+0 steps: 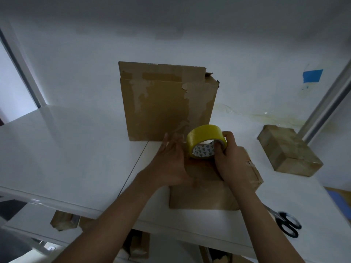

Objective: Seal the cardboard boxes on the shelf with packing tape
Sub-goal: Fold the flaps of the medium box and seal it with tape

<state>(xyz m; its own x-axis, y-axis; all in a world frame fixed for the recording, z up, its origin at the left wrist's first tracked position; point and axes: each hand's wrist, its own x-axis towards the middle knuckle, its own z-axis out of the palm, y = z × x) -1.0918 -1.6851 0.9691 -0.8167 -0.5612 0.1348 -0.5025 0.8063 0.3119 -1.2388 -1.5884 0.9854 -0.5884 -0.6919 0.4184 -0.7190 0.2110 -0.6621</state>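
A low cardboard box (203, 196) lies on the white shelf (76, 149) in front of me. Above its far end my right hand (229, 158) grips a roll of yellow packing tape (206, 140), thumb inside the core and fingers over the outer rim. Just left of the roll is my left hand (171, 160), fingers straight and spread, its thumb side close to the tape's edge; whether it pinches the tape end I cannot tell. A tall cardboard box (167, 103) with torn paper stands upright behind, against the wall.
A smaller taped box (288, 150) lies at the right of the shelf. Black-handled scissors (286, 223) sit near the shelf's front right edge. More boxes (63, 221) show on the lower shelf. Blue tape (312, 75) is stuck on the wall.
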